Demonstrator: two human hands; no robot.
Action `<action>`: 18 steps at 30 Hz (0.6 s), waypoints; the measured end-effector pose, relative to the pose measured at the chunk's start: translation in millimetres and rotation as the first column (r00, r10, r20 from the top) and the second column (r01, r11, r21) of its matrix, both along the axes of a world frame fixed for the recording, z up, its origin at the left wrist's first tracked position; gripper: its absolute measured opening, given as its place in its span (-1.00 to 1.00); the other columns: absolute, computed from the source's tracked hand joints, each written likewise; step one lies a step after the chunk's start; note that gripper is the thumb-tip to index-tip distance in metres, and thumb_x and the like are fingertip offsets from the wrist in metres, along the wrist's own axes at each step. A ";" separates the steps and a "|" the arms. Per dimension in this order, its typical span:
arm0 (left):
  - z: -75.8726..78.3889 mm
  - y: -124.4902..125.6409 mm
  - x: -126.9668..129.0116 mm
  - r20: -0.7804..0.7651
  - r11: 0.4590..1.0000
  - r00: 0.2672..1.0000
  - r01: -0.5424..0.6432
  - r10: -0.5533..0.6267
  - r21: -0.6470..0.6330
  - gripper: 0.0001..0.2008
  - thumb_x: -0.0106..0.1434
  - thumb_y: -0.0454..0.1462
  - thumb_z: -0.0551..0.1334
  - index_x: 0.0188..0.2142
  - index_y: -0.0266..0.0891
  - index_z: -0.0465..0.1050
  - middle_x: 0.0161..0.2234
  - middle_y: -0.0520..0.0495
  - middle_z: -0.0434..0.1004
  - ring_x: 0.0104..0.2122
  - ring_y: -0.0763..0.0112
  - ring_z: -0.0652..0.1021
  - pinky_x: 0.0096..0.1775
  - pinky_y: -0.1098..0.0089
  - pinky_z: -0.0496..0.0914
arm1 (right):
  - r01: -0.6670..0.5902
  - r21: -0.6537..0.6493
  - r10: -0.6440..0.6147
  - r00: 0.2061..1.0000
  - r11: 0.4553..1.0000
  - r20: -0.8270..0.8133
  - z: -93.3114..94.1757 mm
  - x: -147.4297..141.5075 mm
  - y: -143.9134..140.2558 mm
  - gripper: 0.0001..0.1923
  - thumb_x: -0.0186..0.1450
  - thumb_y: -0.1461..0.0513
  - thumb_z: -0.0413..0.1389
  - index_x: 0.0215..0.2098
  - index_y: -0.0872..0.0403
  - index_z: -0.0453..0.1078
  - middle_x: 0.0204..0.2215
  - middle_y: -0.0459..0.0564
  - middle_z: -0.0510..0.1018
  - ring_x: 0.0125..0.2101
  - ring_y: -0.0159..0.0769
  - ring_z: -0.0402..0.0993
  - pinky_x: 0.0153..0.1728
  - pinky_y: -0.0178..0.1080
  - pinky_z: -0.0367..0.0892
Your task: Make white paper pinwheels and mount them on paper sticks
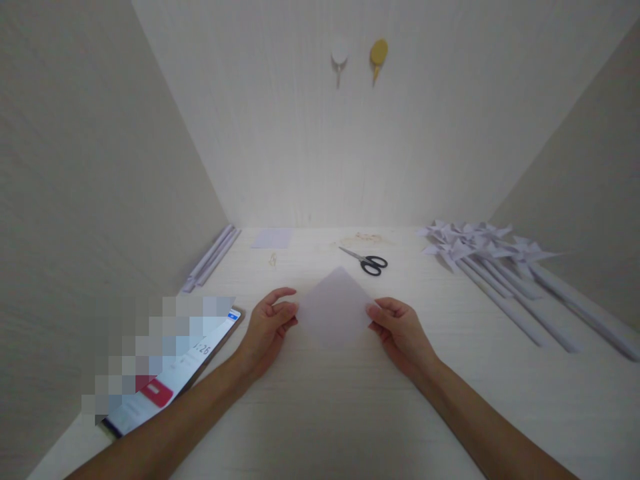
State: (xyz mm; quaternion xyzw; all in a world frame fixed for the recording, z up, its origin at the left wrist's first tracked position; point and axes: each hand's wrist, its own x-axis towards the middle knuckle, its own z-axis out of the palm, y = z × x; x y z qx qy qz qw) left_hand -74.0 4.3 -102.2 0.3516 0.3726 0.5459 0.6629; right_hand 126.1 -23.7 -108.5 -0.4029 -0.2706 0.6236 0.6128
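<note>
A square sheet of white paper (334, 308) is held a little above the pale table (320, 413), turned like a diamond. My left hand (267, 330) pinches its left corner between thumb and fingers. My right hand (400, 330) pinches its right corner the same way. Black-handled scissors (367, 261) lie just beyond the sheet, apart from both hands.
Several white paper pinwheels on rolled paper sticks (500, 267) lie at the right. Rolled paper sticks (213, 257) rest along the left wall. A small paper square (273, 238) and rubber bands (363, 238) sit at the back. A phone (175, 373) lies at the left. Two hooks (359, 59) hang on the back wall.
</note>
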 end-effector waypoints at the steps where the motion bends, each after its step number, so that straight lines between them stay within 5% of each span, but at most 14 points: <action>1: 0.0 0.4 -0.3 0.009 1.000 1.000 0.000 0.000 0.002 -0.69 -0.16 -0.36 0.33 -0.35 -0.27 0.36 -0.66 0.14 0.40 -0.63 0.67 0.40 -0.54 0.66 0.30 | 0.010 -0.002 -0.010 1.000 1.000 0.010 -0.7 0.1 0.1 -0.83 -0.18 0.26 0.29 -0.61 0.13 0.43 -0.66 -0.12 0.52 -0.61 -0.49 0.40 -0.53 -0.45 0.32; 9: -0.3 2.0 -0.3 -0.058 0.998 0.997 -0.044 0.046 0.037 -0.71 -0.10 -0.33 0.30 -0.33 -0.28 0.33 -0.59 0.09 0.44 -0.60 0.62 0.43 -0.54 0.63 0.32 | 0.062 0.130 -0.107 0.922 0.990 0.372 0.8 0.4 0.5 -0.83 -0.07 0.21 0.23 -0.54 0.14 0.37 -0.71 -0.18 0.44 -0.72 -0.56 0.30 -0.67 -0.48 0.26; 18: 0.0 -8.9 9.3 -0.287 0.959 0.923 0.279 -0.255 0.046 -0.79 -0.10 -0.22 0.29 -0.49 -0.35 0.43 -0.58 -0.07 0.49 -0.57 0.43 0.49 -0.54 0.49 0.37 | 0.086 0.297 -0.228 0.844 0.951 0.485 3.4 -8.0 -10.2 -0.82 0.00 0.21 0.18 -0.44 0.07 0.30 -0.55 -0.14 0.49 -0.60 -0.42 0.43 -0.58 -0.37 0.36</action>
